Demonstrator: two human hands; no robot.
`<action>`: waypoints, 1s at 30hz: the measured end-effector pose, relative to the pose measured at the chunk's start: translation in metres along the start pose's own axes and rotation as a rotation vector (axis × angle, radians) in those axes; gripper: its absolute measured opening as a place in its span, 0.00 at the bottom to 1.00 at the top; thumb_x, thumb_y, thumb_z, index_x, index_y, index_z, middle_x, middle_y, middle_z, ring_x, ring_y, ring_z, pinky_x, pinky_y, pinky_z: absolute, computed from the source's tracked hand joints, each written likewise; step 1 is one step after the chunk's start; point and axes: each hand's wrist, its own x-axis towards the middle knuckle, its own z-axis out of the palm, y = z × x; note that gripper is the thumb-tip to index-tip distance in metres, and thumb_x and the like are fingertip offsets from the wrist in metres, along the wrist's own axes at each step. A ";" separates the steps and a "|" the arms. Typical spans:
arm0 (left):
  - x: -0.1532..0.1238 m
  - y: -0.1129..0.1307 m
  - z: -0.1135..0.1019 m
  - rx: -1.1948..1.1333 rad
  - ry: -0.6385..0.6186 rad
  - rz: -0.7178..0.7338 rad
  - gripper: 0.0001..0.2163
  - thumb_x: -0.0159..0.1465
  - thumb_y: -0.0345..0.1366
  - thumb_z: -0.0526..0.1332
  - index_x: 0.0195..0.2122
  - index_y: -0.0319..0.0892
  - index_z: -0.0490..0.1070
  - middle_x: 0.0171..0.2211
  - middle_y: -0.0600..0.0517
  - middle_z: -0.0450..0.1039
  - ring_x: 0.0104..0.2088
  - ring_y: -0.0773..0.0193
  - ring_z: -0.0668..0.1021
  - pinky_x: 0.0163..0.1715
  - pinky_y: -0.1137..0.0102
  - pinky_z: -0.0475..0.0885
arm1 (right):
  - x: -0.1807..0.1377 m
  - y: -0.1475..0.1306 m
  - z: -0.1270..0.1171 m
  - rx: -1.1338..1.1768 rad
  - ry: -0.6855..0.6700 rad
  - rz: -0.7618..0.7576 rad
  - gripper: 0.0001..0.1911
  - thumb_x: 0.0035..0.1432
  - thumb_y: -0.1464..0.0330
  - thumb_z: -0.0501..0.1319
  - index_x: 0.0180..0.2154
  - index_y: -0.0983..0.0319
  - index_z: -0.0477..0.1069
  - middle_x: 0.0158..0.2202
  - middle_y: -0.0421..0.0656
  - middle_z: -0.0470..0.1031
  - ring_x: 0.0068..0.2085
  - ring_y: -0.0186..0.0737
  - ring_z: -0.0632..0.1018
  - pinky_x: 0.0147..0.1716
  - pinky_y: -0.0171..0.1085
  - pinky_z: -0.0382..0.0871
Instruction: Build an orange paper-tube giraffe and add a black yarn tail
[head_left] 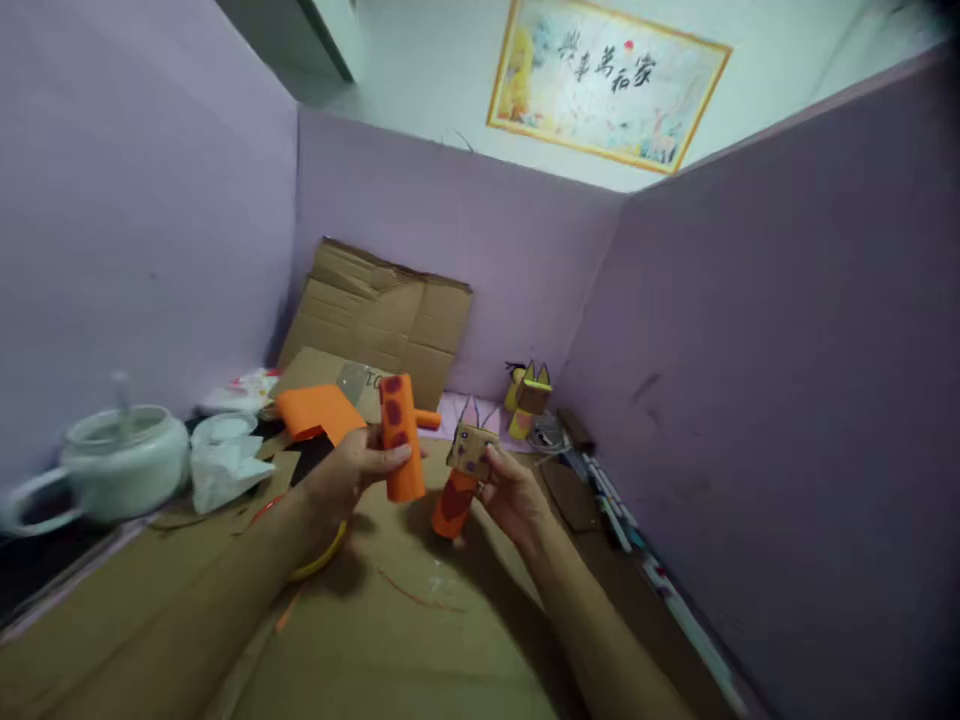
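Note:
My left hand [367, 465] is wrapped round an orange paper tube [400, 430] with dark red spots, held nearly upright above the cardboard. In my right hand [514, 490] is a cardboard animal figure [472, 450], gripped by its boxy head. That head has pointed pink-lined ears and dark spots, and its orange tube body carries a dark red heart shape. Tube and figure are apart, side by side. Behind my left hand lies a folded sheet of orange paper [315, 410]. A thin orange roll [427, 420] shows just behind the tube.
A white pot [124, 460] and crumpled white plastic [225, 465] stand at the left. Cardboard sheets [382, 310] lean on the back wall. A yellow figure [529, 400] stands in the back right corner. Pens [615, 510] line the right side. A yellow ring [322, 560] lies by my left wrist.

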 end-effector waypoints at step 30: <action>-0.007 -0.022 0.015 0.141 -0.196 0.075 0.21 0.48 0.35 0.67 0.44 0.37 0.70 0.41 0.45 0.74 0.41 0.53 0.75 0.43 0.59 0.69 | -0.009 0.007 0.008 -0.103 -0.082 -0.078 0.16 0.45 0.56 0.65 0.33 0.61 0.76 0.34 0.43 0.79 0.38 0.44 0.77 0.36 0.39 0.71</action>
